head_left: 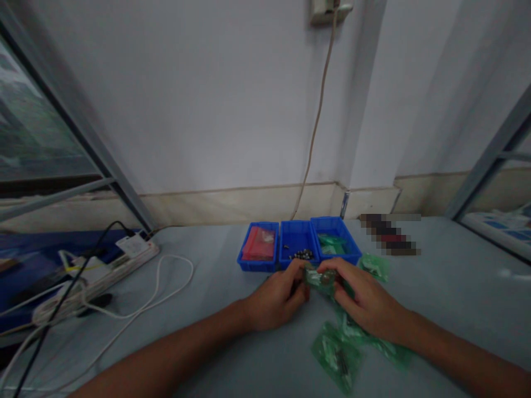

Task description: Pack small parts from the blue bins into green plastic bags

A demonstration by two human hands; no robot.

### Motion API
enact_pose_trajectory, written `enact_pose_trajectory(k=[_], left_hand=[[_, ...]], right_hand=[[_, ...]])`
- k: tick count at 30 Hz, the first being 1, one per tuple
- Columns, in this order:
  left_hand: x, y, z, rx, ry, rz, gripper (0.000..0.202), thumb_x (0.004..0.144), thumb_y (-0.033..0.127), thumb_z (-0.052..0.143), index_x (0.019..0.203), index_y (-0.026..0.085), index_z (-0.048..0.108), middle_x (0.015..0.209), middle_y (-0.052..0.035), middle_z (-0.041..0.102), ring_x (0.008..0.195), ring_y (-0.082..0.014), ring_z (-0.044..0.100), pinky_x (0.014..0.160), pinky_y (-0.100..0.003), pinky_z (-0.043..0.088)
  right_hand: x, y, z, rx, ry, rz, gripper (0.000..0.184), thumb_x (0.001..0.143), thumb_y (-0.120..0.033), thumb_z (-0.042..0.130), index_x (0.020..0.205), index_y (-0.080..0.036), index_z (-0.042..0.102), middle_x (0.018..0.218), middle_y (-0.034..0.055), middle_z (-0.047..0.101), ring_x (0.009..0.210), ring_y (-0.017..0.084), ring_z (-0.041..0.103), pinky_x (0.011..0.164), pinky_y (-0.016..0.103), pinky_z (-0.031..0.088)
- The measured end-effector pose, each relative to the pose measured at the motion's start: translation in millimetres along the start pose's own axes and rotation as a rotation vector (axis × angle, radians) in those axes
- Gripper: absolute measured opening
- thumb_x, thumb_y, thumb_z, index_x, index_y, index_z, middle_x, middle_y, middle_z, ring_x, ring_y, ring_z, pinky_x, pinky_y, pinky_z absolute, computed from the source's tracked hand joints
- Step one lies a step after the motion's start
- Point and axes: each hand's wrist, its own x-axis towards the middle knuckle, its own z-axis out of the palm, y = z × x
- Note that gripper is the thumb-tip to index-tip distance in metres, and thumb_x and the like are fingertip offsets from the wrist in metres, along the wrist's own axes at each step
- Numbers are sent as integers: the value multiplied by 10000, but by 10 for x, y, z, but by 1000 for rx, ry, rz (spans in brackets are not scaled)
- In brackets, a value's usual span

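My left hand (pixel 277 298) and my right hand (pixel 365 301) meet over the pale table (pixel 215 342), both pinching a small green plastic bag (pixel 319 278) between them. Fingers of both hands are curled around its edges. Under and beside my right hand lie more green bags (pixel 338 359), one with dark small parts inside, and another green bag (pixel 375 266) lies just beyond my right hand. Three blue bins stand right behind my hands.
The left blue bin (pixel 258 247) holds red bags, the middle bin (pixel 297 245) small dark parts, the right bin (pixel 335 240) green bags. A white power strip (pixel 124 257) with cables lies at left. A cord (pixel 319 110) hangs down the wall.
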Motion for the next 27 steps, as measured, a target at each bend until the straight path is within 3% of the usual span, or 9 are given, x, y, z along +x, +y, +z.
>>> enact_pose_trajectory(k=[9,16,27], left_hand=[[0,17,-2,-8,-12,-6,161,1008,129,477,1135,226,458,924,-1,630,808,-183,635,722,-268,459],[9,10,-1,45,-10,37,132,991,117,478,1061,229,467,886,8,600,767,-175,600,705,-262,448],[-6,4,7,172,-55,27,172,993,126,521,1132,224,496,881,5,591,754,-180,582,654,-258,413]], right_hand=[[15,-13,-20,-1,-17,-6,409,945,-34,495,1278,-258,569,1150,58,716,1041,248,702,896,348,515],[22,-8,-34,-38,-104,19,425,925,-4,492,1265,-253,552,1139,54,703,1031,238,698,902,334,507],[-4,6,-60,-57,-211,54,403,928,-15,518,1239,-268,561,1080,32,684,982,231,688,881,335,498]])
